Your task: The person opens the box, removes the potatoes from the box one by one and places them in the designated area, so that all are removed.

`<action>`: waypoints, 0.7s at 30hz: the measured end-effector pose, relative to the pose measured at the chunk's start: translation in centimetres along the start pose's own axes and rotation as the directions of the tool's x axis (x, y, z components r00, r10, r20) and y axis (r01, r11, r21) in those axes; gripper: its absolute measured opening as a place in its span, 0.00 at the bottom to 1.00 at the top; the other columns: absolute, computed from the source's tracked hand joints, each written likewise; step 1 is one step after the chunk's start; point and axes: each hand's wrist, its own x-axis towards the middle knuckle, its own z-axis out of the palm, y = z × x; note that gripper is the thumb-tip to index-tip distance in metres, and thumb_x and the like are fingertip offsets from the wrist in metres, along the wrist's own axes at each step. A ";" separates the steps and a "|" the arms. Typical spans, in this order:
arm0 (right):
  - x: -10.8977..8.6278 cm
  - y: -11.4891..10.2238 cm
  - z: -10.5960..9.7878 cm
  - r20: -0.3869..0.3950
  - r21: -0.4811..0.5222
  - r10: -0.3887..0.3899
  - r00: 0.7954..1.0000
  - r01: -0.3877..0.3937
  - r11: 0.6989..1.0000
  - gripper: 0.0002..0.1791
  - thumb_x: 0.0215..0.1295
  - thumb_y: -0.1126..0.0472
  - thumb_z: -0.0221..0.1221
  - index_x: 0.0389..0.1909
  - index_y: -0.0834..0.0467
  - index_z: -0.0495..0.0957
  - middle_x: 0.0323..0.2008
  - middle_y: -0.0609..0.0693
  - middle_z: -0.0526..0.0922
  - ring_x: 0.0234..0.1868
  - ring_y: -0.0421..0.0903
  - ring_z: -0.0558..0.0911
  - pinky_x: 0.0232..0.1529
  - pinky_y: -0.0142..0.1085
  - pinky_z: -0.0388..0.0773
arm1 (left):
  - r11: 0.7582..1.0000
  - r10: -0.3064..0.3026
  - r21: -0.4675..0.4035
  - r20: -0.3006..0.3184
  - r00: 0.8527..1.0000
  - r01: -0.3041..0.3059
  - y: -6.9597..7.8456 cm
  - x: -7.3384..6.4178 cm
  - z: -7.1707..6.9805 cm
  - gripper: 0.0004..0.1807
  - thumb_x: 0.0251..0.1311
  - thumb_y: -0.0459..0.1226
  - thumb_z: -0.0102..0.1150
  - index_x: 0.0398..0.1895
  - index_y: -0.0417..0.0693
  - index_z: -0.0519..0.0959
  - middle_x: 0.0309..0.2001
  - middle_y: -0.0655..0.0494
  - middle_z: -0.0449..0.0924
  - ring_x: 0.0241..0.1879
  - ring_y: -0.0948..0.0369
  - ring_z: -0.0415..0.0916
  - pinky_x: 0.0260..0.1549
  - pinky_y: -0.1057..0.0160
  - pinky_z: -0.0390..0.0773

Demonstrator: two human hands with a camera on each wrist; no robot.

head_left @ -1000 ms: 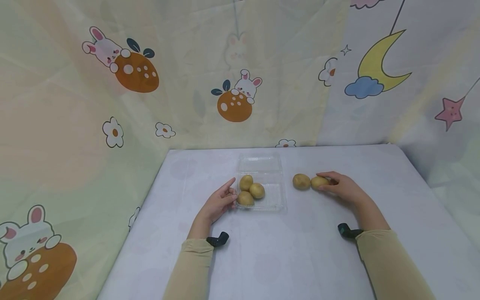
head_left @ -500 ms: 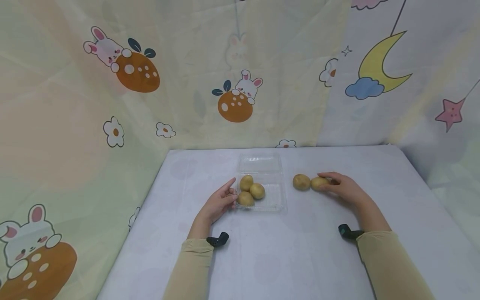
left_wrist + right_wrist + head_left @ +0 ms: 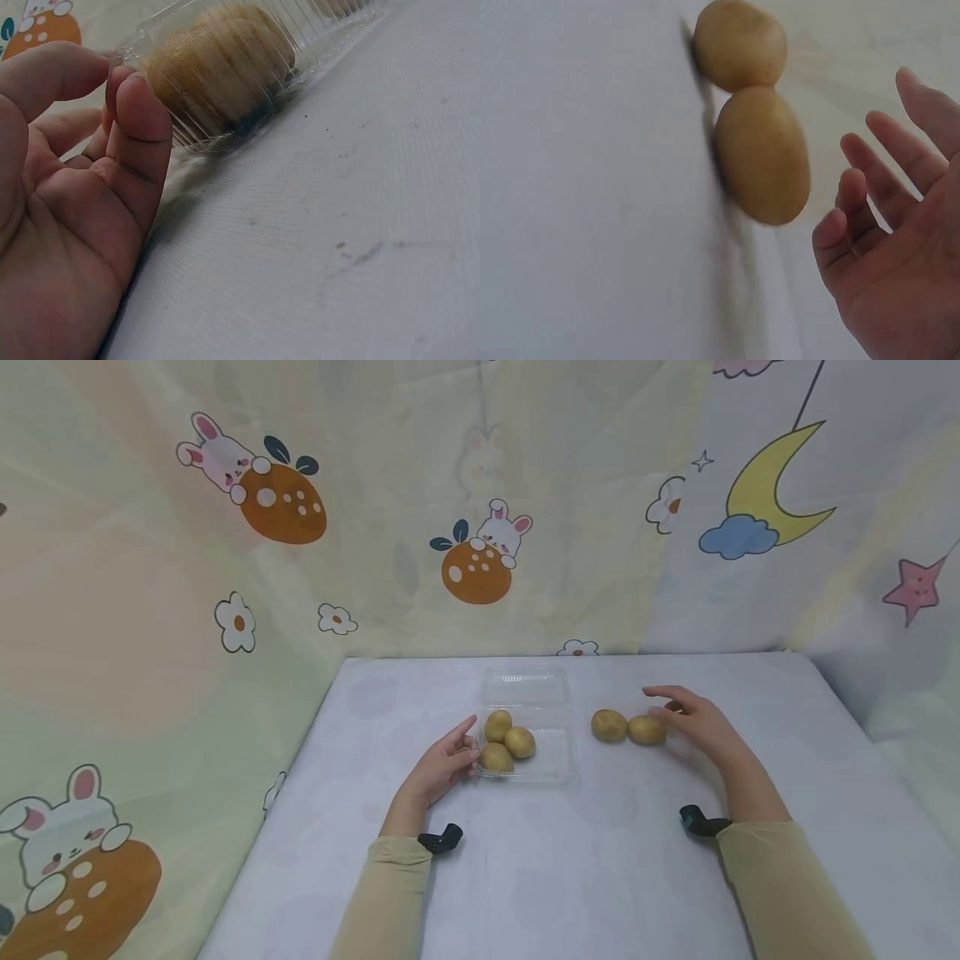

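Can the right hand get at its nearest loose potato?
Likely yes: the open right hand is beside the nearest potato, nothing between them; the other loose potato sits on its far side.

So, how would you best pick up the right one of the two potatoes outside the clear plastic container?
Probably by the middle of the right potato, pinching its near and far sides, the right grip coming from above. It's longer from left to right, and its left end appears to touch the other potato, leaving little room there.
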 end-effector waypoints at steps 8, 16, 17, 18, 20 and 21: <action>0.7 -3.7 0.6 0.094 0.016 -0.136 0.986 0.135 0.991 0.30 0.67 0.39 0.57 0.68 0.42 0.70 0.58 0.53 0.76 0.51 0.50 0.73 0.47 0.41 0.70 | 1.000 0.002 -0.004 -0.001 1.000 -0.002 -0.1 0.0 -0.1 0.40 0.65 0.33 0.60 0.77 0.62 0.56 0.43 0.57 0.69 0.34 0.64 0.72 0.35 0.68 0.78; 2.3 -6.4 1.6 0.194 0.042 -0.199 0.961 0.194 0.980 0.25 0.68 0.45 0.59 0.65 0.38 0.72 0.66 0.51 0.74 0.51 0.49 0.75 0.53 0.43 0.73 | 1.000 0.006 0.006 0.000 1.000 -0.006 -0.1 -0.1 -0.1 0.41 0.64 0.34 0.60 0.78 0.61 0.55 0.43 0.57 0.68 0.33 0.64 0.72 0.34 0.68 0.78; 2.5 -6.8 1.7 0.205 0.049 -0.207 0.956 0.201 0.978 0.25 0.68 0.44 0.59 0.65 0.38 0.72 0.66 0.50 0.74 0.51 0.49 0.75 0.54 0.43 0.73 | 1.000 0.002 0.005 -0.001 1.000 -0.002 -0.1 -0.1 -0.1 0.41 0.64 0.34 0.61 0.78 0.62 0.55 0.43 0.57 0.68 0.33 0.64 0.72 0.34 0.68 0.78; 2.6 -7.1 1.8 0.214 0.054 -0.210 0.954 0.203 0.978 0.25 0.67 0.44 0.60 0.65 0.37 0.72 0.66 0.49 0.74 0.51 0.49 0.75 0.54 0.43 0.72 | 1.000 -0.001 0.004 -0.001 1.000 0.001 -0.1 0.0 -0.1 0.41 0.64 0.34 0.61 0.78 0.62 0.55 0.43 0.57 0.68 0.33 0.64 0.72 0.34 0.68 0.78; 2.8 -7.8 2.0 0.232 0.059 -0.220 0.948 0.212 0.976 0.27 0.66 0.42 0.61 0.65 0.38 0.72 0.65 0.48 0.74 0.50 0.48 0.76 0.54 0.42 0.73 | 1.000 -0.004 0.002 0.000 1.000 0.004 -0.1 0.0 -0.1 0.41 0.64 0.34 0.61 0.77 0.62 0.55 0.43 0.57 0.68 0.33 0.64 0.72 0.34 0.68 0.78; 2.9 -8.1 2.1 0.240 0.058 -0.226 0.944 0.219 0.974 0.28 0.65 0.41 0.61 0.65 0.39 0.72 0.65 0.48 0.75 0.49 0.48 0.76 0.53 0.42 0.73 | 1.000 -0.002 0.002 0.004 1.000 0.002 -0.1 0.0 -0.1 0.41 0.64 0.34 0.61 0.77 0.62 0.55 0.42 0.56 0.68 0.33 0.64 0.72 0.34 0.68 0.78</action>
